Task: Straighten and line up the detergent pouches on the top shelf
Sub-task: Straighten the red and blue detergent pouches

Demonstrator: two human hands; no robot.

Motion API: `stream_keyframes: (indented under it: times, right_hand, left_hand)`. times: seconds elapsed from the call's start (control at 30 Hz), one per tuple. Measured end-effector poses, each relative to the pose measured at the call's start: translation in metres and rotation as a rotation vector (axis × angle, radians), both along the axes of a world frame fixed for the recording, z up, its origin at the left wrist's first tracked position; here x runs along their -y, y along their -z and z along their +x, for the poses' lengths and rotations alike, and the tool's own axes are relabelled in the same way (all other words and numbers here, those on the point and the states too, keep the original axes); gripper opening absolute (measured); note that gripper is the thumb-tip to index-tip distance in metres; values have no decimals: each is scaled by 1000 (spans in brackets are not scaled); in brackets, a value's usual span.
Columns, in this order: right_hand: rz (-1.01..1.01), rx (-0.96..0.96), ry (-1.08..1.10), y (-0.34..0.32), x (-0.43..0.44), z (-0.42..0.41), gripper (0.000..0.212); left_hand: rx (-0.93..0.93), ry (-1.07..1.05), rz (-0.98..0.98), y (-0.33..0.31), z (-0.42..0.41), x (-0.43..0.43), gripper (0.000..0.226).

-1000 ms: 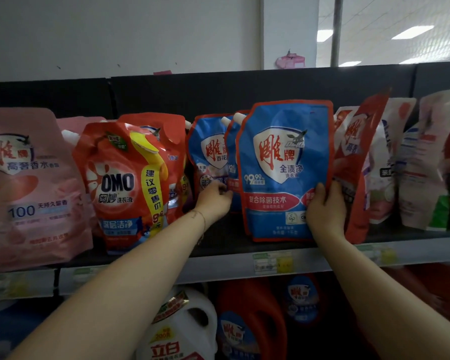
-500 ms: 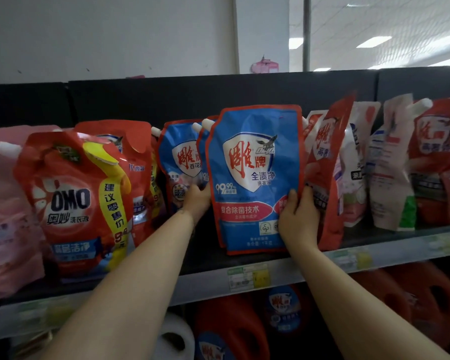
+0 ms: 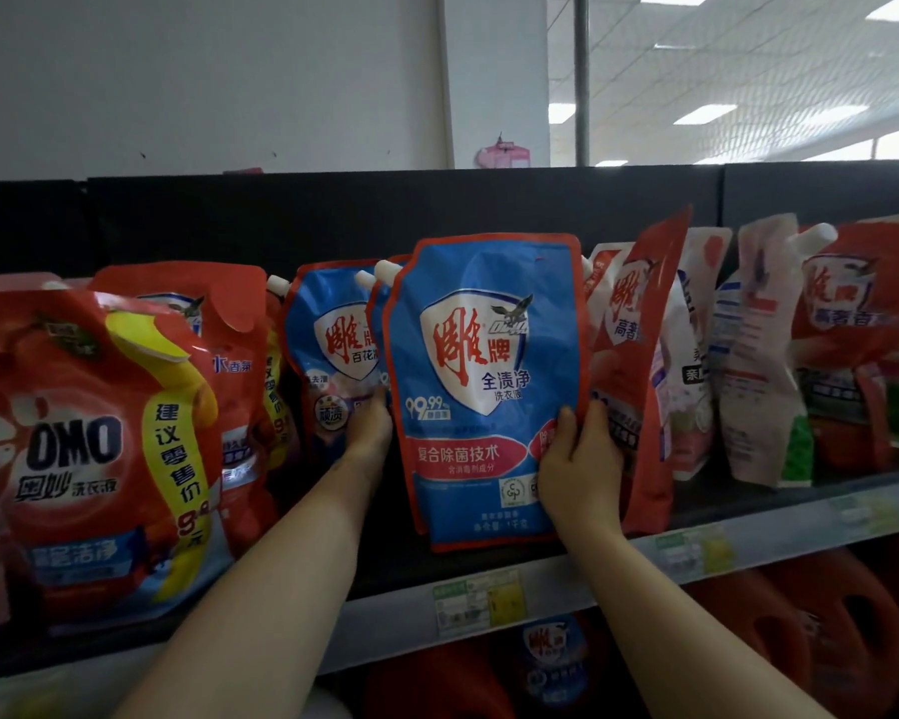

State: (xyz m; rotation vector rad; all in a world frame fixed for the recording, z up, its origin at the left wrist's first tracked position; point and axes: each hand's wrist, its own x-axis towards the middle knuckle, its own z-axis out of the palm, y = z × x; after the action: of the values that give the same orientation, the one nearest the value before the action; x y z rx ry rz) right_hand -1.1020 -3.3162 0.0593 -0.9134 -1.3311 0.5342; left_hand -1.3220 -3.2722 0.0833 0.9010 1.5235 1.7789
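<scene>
Head view: two forearms are reaching up to the top shelf [image 3: 748,542]. The right hand [image 3: 580,459] is gripping the front blue pouch [image 3: 489,355] at its lower right edge, with the thumb lying on the printed face and the fingers [image 3: 599,428] curling round the edge. The left hand [image 3: 367,433] is reaching in at the pouch's left edge, against the rear blue pouch [image 3: 328,345]; its fingertips are hidden, so its grip cannot be told. The front blue pouch is facing forward near the shelf lip, tilting slightly. Whether its base is resting on the board is unclear. Farther along the row, the OMO pouch [image 3: 89,448] is slumping at the left, while the red pouch [image 3: 639,355] and the white pouch [image 3: 753,365] are leaning edge-on at the right. Judged progress: early — one pouch is being squared, and its neighbours on both sides are awaiting straightening.
</scene>
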Motion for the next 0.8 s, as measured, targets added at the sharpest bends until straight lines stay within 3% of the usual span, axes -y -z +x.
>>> stream_keyframes:
  times: [0.1,0.23,0.43,0.53,0.8]
  right_hand:
    - [9,6,1,0,1,0,32]
    - [12,6,5,0,3,1,29]
    - [19,6,14,0,4,0,30]
    - [12,2,11,0,4,0,29]
    - [22,0,3,0,4,1,27]
  left_hand:
    - [24,24,37,0,2,-5,51]
    - [133,-89,137,-6,8,4,34]
    - [-92,-262,367,-11,20,25,29]
    - [-178,-340,416,-11,19,26,16]
    - [-276,-787,311,-16,8,34,23]
